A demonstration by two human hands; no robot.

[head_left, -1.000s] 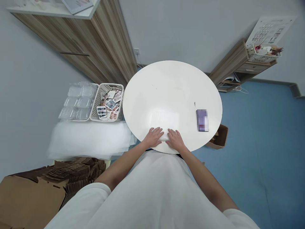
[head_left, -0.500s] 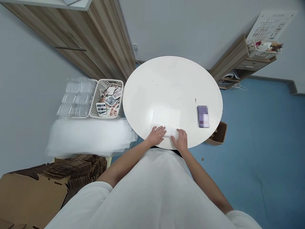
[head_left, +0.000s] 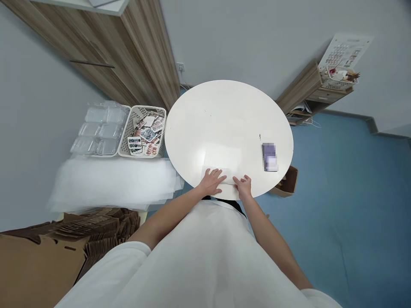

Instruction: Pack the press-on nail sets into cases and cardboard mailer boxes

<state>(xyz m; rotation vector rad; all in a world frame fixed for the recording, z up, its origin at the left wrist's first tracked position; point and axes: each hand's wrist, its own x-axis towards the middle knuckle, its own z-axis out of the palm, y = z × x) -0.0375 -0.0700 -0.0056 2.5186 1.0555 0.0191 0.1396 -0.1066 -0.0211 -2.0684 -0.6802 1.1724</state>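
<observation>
A thin, translucent white sheet lies at the near edge of the round white table. Its near part is folded into a narrow flat strip; whether anything is inside it I cannot tell. My left hand rests flat on the strip's left part, fingers spread. At the strip's right end, my right hand pinches the sheet between thumb and forefinger, its other fingers lifted.
A phone-sized purple object, blurred out, lies on the table's right. Left of the table stand a white basket of printed cards, clear plastic packs, a stack of white sheets and folded cardboard. A cardboard box sits on the floor.
My right hand has gone from lying over the strip's right end with fingers stretched to pinching its edge. My left hand stays on the strip, fingers a little more spread.
</observation>
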